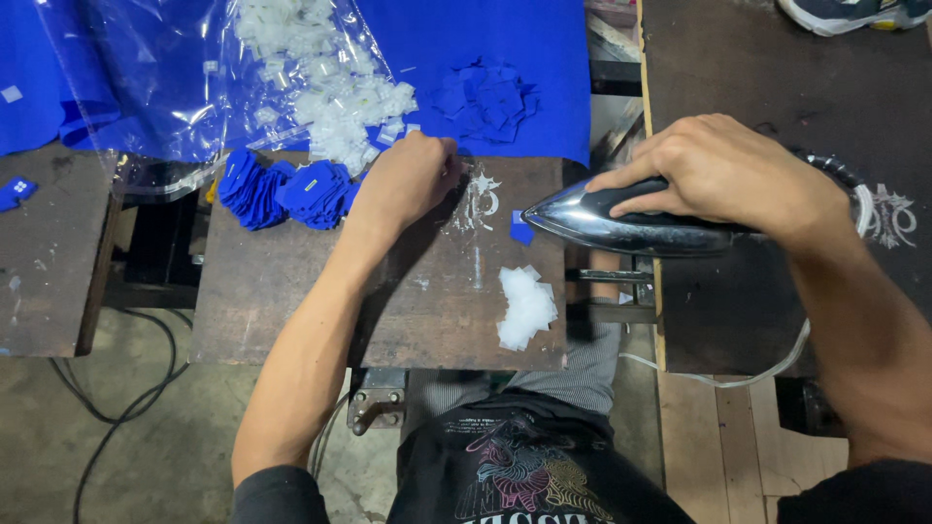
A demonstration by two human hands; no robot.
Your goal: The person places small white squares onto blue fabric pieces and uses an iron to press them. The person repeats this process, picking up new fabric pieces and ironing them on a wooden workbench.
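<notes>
My right hand point(723, 175) grips the handle of a shiny metal iron point(621, 225), whose tip points left over a small blue fabric piece point(521, 229) on the brown wooden board point(291, 291). My left hand point(406, 180) rests at the board's far edge with fingers curled, pinching at something small near a clear plastic bag of white pieces point(330, 87); what it holds is hidden. A stack of blue fabric pieces point(286, 189) lies just left of that hand. A small pile of white squares point(526, 306) sits near the board's right front.
Blue cloth point(505, 49) covers the far surface, with loose blue pieces point(485, 97) on it. A dark table point(757, 311) stands to the right, a shoe point(854, 12) at its far edge. The iron's white cord point(777, 364) hangs down. Black cables point(126, 408) run over the floor at left.
</notes>
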